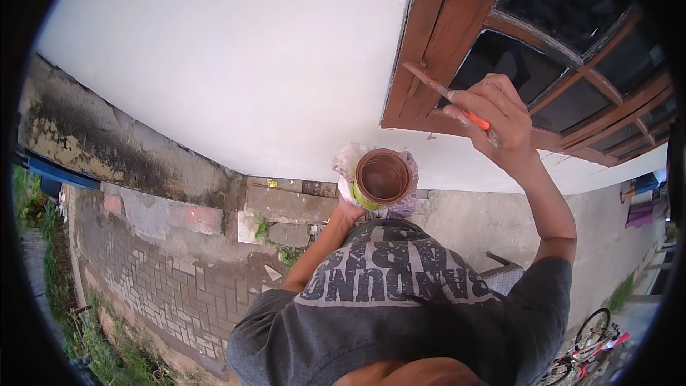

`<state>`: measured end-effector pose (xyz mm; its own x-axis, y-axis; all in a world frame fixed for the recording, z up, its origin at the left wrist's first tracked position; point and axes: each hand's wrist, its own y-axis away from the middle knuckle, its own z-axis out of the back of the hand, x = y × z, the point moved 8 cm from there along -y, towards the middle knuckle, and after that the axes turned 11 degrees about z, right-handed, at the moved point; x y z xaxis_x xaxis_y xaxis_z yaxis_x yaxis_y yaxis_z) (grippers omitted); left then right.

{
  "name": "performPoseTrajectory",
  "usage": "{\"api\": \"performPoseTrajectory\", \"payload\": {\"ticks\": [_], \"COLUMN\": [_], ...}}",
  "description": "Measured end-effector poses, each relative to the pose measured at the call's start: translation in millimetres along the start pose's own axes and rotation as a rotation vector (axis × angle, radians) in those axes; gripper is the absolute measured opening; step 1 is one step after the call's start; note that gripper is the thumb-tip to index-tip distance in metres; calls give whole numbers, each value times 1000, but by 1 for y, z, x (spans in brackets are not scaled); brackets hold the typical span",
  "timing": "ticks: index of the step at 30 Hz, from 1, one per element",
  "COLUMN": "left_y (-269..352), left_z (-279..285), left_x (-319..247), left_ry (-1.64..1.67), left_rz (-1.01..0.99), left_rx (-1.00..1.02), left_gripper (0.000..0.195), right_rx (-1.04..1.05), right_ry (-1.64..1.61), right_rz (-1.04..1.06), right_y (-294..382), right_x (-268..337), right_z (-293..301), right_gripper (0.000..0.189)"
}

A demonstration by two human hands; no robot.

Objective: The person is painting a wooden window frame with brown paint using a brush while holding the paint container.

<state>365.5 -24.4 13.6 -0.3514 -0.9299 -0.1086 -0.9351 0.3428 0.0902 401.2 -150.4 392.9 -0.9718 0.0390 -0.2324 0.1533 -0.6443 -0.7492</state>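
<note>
My right hand grips a paintbrush with an orange-red handle. Its brown-coated bristles lie against, or very near, the lower left corner of a brown wooden window frame. In front of my chest my left hand supports an open paint can, mostly from beneath, so the fingers are hidden. Brown paint coats the can's rim and inner wall. A patterned cloth is wrapped around the can. Dark glass panes sit between the window's wooden bars, some of which look worn and greyish.
A white wall surrounds the window, with brown smears under the frame. Stone slabs lie at the wall's foot, beside brick paving. Behind my right arm are a bicycle and a grey chair-like object. A person is partly visible at far right.
</note>
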Motion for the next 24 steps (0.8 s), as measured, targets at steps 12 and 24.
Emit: {"api": "performPoseTrajectory", "payload": {"ticks": [12, 24], "left_y": [-10, -36], "left_z": [-29, -60], "left_x": [0, -13], "left_ry": [103, 77], "left_rz": [68, 23], "left_rx": [79, 42], "left_gripper": [62, 62], "right_rx": [-69, 501], "right_ry": [109, -522], "right_rz": [64, -344], "right_y": [-34, 54], "right_x": [18, 16], "right_z": [53, -75], "right_gripper": [25, 11]}}
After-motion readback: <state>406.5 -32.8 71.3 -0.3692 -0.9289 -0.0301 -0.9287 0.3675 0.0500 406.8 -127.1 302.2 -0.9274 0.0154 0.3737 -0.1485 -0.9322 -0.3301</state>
